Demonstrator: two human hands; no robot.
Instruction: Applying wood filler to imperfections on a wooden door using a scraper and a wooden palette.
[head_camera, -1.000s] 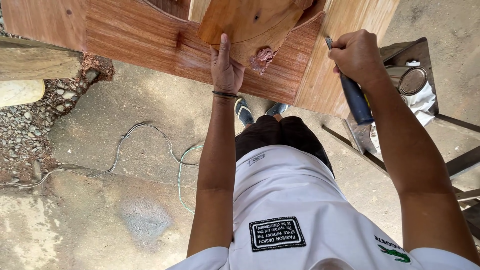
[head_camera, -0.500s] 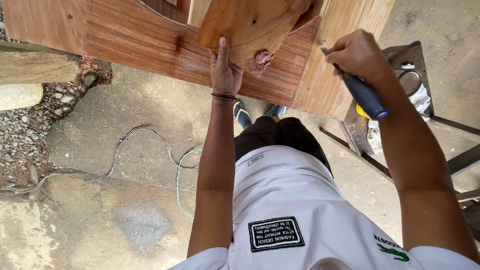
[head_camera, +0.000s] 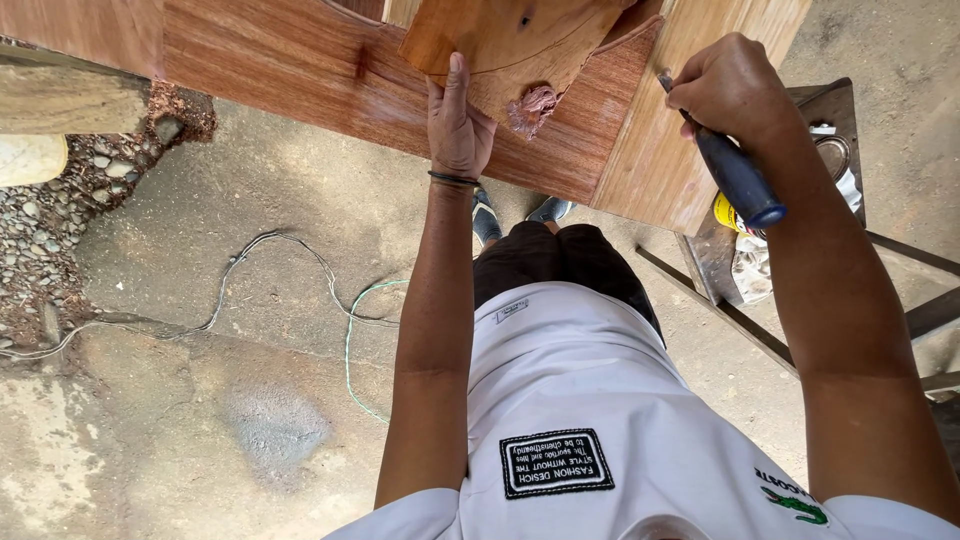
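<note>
My left hand (head_camera: 458, 118) lies flat, fingers together, against a reddish-brown wooden panel (head_camera: 300, 70) and the lower edge of a lighter curved wooden piece (head_camera: 510, 35). A blob of pinkish-brown filler (head_camera: 533, 105) sits on the wood just right of that hand. My right hand (head_camera: 735, 85) grips a tool with a dark blue handle (head_camera: 740, 180); its metal tip touches a paler slanted board (head_camera: 680, 130) near the top right.
A metal stool (head_camera: 800, 270) at the right carries a small yellow tin (head_camera: 725, 213), an open round can (head_camera: 835, 155) and a rag. Thin cables (head_camera: 270, 290) trail over the concrete floor. Gravel (head_camera: 50, 210) and a stone block lie at the left.
My right hand has turned the blue-handled tool so that its tip points up against the paler board. My left hand stays pressed on the wood.
</note>
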